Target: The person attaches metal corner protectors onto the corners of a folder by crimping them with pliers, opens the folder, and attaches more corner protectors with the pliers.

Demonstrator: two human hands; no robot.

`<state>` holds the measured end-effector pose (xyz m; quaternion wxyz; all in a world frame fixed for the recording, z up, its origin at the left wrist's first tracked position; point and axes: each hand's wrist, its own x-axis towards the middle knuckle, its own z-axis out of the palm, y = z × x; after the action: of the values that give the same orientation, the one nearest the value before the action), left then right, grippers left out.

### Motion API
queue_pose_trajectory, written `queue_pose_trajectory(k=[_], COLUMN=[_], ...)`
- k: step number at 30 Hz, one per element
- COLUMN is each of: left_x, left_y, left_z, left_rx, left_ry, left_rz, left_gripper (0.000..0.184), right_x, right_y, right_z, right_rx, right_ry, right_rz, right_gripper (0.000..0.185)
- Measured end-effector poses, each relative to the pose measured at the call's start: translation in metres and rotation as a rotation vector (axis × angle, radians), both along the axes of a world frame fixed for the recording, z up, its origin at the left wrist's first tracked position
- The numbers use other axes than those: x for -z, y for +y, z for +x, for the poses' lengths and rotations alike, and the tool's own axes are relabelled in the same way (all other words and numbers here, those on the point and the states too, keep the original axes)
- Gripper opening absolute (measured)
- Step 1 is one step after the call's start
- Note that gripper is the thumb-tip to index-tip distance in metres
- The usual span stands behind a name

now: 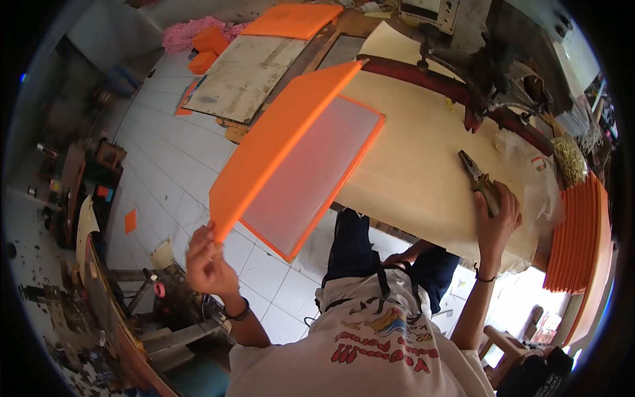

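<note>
A large orange folder (284, 142) stands partly open at the table's left edge, its pale lining (307, 175) showing between the two covers. My left hand (210, 264) pinches the near corner of the raised cover. The lower cover lies partly over the table edge. On the right, my right hand (501, 212) is closed around the handles of a pair of pliers (475, 173). The jaws point away from me, over the cream sheet, and look slightly apart.
A cream sheet (417, 165) covers the table. A dark red metal machine (456, 86) stands at its back. To the right are a clear plastic bag (526, 172) and a stack of orange folders (575, 238). Another orange folder (291, 20) lies at the far end.
</note>
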<state>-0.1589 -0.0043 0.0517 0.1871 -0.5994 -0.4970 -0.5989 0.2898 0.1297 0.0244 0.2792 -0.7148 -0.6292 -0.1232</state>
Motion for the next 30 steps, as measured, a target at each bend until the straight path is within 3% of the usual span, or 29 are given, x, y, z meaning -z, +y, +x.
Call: queue_pose_trajectory(k=[3, 7, 10, 12, 15, 21, 24, 30], left_x=[-0.017, -0.035, -0.048, -0.053, -0.052, -0.054, -0.05, -0.048], left_y=[0.008, 0.03, 0.045, 0.048, 0.043, 0.035, 0.034, 0.024], left_z=[-0.015, -0.04, -0.044, -0.046, -0.049, -0.042, -0.042, -0.035], left_rx=[-0.063, -0.148, -0.153, -0.196, -0.223, -0.014, 0.102, 0.054], left_ry=[-0.159, -0.304, -0.371, -0.399, -0.416, -0.382, -0.342, -0.187], left_rz=[0.042, 0.096, 0.145, 0.135, 0.083, 0.06, 0.067, 0.017], left_gripper=[0.007, 0.009, 0.01, 0.009, 0.01, 0.016, 0.021, 0.032], right_x=[-0.028, -0.088, -0.107, -0.128, -0.133, -0.126, -0.111, -0.097], right_y=[0.016, 0.055, 0.114, 0.145, 0.2, 0.225, 0.224, 0.229], right_z=[-0.027, -0.108, -0.162, -0.186, -0.216, -0.231, -0.227, -0.218], right_rx=[-0.295, -0.763, -1.013, -1.004, -1.167, -1.194, -1.218, -1.146], right_ry=[0.236, 0.525, 0.82, 0.817, 0.588, 0.642, 0.715, 0.721], right_rz=[0.175, 0.171, 0.175, 0.079, 0.229, 0.024, 0.082, 0.04], right_gripper=[0.033, 0.021, 0.024, 0.027, 0.028, 0.03, 0.032, 0.028])
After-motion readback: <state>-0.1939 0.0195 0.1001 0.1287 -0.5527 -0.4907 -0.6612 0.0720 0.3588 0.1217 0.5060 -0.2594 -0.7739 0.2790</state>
